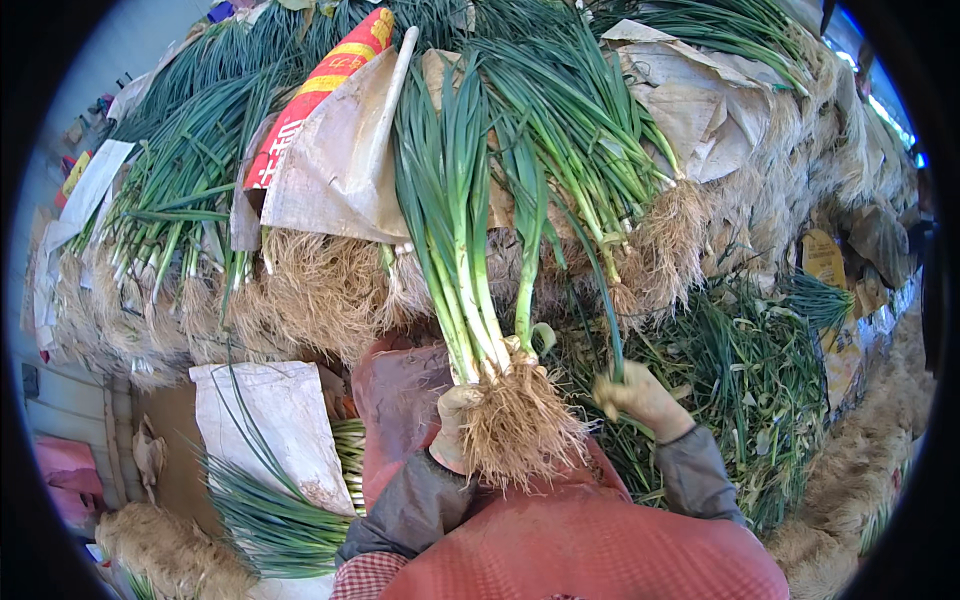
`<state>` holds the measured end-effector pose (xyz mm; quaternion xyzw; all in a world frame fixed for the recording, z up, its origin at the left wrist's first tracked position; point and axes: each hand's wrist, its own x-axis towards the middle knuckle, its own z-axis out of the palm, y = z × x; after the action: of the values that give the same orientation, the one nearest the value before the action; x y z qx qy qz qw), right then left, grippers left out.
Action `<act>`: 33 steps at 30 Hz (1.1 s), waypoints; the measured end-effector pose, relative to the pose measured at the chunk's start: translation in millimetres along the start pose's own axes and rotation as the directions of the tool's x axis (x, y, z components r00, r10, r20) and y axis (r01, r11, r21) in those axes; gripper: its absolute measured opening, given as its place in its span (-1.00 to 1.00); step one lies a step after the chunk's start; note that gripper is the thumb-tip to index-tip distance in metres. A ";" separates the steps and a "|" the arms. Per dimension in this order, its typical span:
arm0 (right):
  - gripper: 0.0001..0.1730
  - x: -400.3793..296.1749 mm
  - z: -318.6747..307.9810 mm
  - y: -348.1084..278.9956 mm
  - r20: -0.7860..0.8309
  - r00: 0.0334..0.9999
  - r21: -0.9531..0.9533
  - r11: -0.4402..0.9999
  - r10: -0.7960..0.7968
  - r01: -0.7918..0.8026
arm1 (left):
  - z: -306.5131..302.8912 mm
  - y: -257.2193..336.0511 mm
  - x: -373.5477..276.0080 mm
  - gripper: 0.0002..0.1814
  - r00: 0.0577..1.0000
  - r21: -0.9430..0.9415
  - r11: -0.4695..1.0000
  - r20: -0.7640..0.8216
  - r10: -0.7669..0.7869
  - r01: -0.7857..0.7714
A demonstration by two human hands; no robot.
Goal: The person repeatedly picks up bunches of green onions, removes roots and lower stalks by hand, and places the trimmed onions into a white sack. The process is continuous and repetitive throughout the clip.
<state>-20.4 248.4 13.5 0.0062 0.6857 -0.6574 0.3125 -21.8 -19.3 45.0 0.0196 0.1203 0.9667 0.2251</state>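
My left hand [454,420], in a soiled glove, grips a bunch of Chinese chives or similar green leafy plants [465,285] at its root end. Tangled brown roots [517,427] spread beside the hand, and the long leaves point away from me over the pile. To the right, my right hand [637,397] is closed on a long dark green leaf [611,330]. Its fingers are partly hidden by their own curl. More rooted plants [570,150] lie just beyond, leaves outward and roots towards me.
Pale sacking [337,165] and a red printed bag [319,94] lie on the heaped plants ahead. Loose leaves [735,397] cover the low area at right. Trimmed plants [285,517] lie by a white sheet [262,427] at lower left. A red apron [570,547] covers my lap.
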 end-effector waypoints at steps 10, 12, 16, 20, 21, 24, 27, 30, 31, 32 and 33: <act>-0.60 64.8 35.7 -105.5 -0.195 0.946 -0.397 0.903 -0.258 0.164 | 9.7 -7.3 9.5 -0.25 0.978 0.247 0.958 -0.183 -0.101 0.145; -0.62 80.8 32.4 -99.7 -0.138 0.920 -0.578 0.784 -0.367 0.226 | -2.8 -8.7 12.6 -0.26 0.984 0.252 0.958 -0.147 -0.101 0.136; -0.64 77.4 32.9 -83.6 -0.088 0.743 -0.810 0.482 -0.663 0.334 | -14.8 -9.5 11.4 -0.26 0.979 0.282 0.949 -0.182 -0.089 0.138; -0.73 68.5 32.3 -80.2 -0.275 0.900 -0.297 0.920 -0.338 0.255 | -15.1 -9.4 10.2 -0.27 0.988 0.224 0.966 -0.108 -0.107 0.129; -0.74 66.9 32.5 -83.4 -0.280 0.945 -0.067 0.986 -0.167 0.154 | -17.9 -10.2 10.4 -0.28 0.986 0.235 0.963 -0.126 -0.109 0.136; -0.58 82.9 35.3 -92.6 -0.205 0.906 -0.536 0.818 -0.369 0.212 | -24.2 -11.1 12.9 -0.30 0.986 0.270 0.955 -0.140 -0.090 0.125; -0.54 89.4 29.9 -88.3 -0.110 0.852 -0.742 0.613 -0.512 0.273 | -25.5 -11.4 9.0 -0.34 0.977 0.294 0.947 -0.200 -0.073 0.131; -0.67 82.1 29.9 -83.9 -0.104 0.757 -0.799 0.507 -0.645 0.322 | -33.1 -9.3 7.8 -0.35 0.973 0.314 0.938 -0.217 -0.080 0.147; -0.70 77.0 31.3 -79.3 -0.111 0.724 -0.798 0.495 -0.681 0.343 | -32.5 -9.2 7.5 -0.34 0.973 0.296 0.943 -0.211 -0.089 0.150; -0.74 69.4 33.4 -75.8 -0.120 0.688 -0.797 0.483 -0.715 0.363 | -29.8 -8.9 7.6 -0.32 0.974 0.278 0.948 -0.206 -0.099 0.155; -0.77 63.0 37.3 -71.5 -0.123 0.651 -0.795 0.467 -0.749 0.387 | -26.1 -7.9 7.2 -0.31 0.974 0.262 0.953 -0.202 -0.102 0.154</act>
<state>-85.4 179.6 52.4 -0.1968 0.8928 -0.3843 -0.1285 -27.2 -15.1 17.7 -0.0475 0.2752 0.9214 0.2704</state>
